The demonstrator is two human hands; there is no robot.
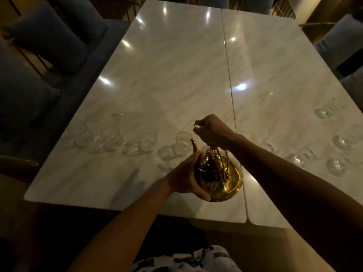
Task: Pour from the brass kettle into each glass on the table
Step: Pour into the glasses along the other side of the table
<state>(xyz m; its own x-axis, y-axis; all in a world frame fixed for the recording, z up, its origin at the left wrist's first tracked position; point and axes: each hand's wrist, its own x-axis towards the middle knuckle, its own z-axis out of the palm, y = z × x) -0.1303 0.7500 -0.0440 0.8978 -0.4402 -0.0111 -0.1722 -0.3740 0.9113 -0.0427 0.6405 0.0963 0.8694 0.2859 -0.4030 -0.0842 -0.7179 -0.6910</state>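
Marble surface [176, 65], glasses in rows.
L hand [186, 176] grips kettle [218, 177] body; R hand [211, 130] fingers closed on handle, spout over glass [183, 142].

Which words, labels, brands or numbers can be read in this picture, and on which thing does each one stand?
None can be read.
Shiny round brass kettle: no mark shows.
Clear drinking glasses: no print shows.
White marble-look table: only veins and lamp reflections.
White garment with black shapes: the pattern is too blurred to tell whether it holds letters.
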